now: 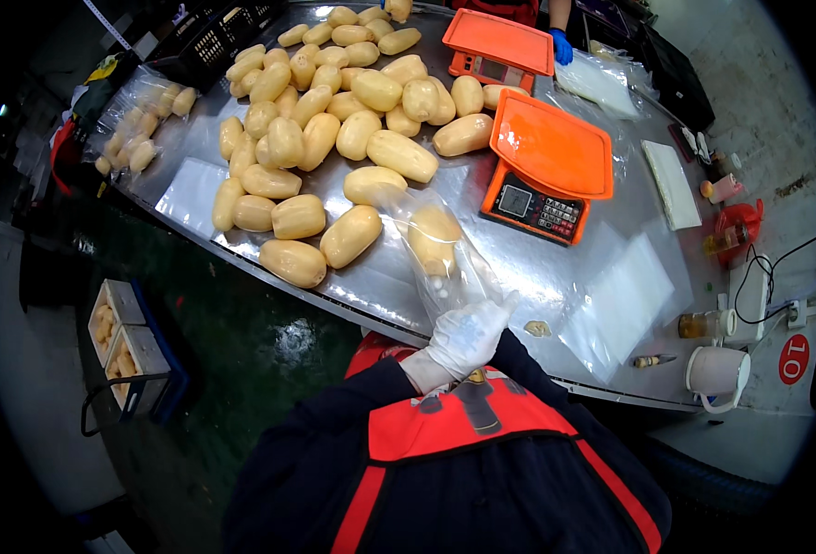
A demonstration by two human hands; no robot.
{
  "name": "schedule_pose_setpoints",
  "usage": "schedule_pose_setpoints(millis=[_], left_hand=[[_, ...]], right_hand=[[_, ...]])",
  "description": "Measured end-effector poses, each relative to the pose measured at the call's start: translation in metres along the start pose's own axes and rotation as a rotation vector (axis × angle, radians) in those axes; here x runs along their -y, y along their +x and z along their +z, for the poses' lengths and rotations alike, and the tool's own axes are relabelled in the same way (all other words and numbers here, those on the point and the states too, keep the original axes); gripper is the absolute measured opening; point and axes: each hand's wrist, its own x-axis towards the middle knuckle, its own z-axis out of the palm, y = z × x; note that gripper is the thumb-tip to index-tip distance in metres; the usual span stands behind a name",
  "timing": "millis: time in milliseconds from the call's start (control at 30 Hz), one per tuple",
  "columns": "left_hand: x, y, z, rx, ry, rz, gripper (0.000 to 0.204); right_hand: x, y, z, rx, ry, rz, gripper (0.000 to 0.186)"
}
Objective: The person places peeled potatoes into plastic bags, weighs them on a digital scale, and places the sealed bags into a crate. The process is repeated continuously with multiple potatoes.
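Note:
My left hand, in a white glove, is closed at the near end of a clear plastic bag over the table's front edge. Inside the bag, at its far end, lies a peeled lotus root segment. My right sleeve reaches the same spot, but my right hand is mostly hidden behind the left glove, so its grip does not show. Just left of the bag, a loose lotus root segment rests on the metal table. More lotus root segments are heaped beyond it.
An orange scale stands right of the bag, with a second orange scale behind. Flat plastic bags lie at the right, near a kettle. Another person's blue-gloved hand is at the back. Crates stand on the floor.

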Motion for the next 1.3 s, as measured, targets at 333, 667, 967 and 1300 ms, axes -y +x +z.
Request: schedule_pose_setpoints(millis=[333,667,967,1300], left_hand=[[0.014,-0.005,0.009,-0.100,-0.140,0.128,0.036],[0.013,-0.004,-0.012,0.001,-0.133,0.162,0.030],[0.039,-0.013,-0.015,-0.114,-0.275,0.249,0.025],[0.075,0.004,-0.042,-0.254,-0.193,0.156,0.030]], right_hand=[[0.011,-0.008,0.019,0.033,-0.776,-0.233,0.053],[0.012,0.008,0.011,0.159,-0.998,-0.204,0.037],[-0.024,0.014,0.006,-0.004,-0.682,-0.083,0.035],[-0.016,0.034,-0.013,0.215,-1.134,0.018,0.030]])
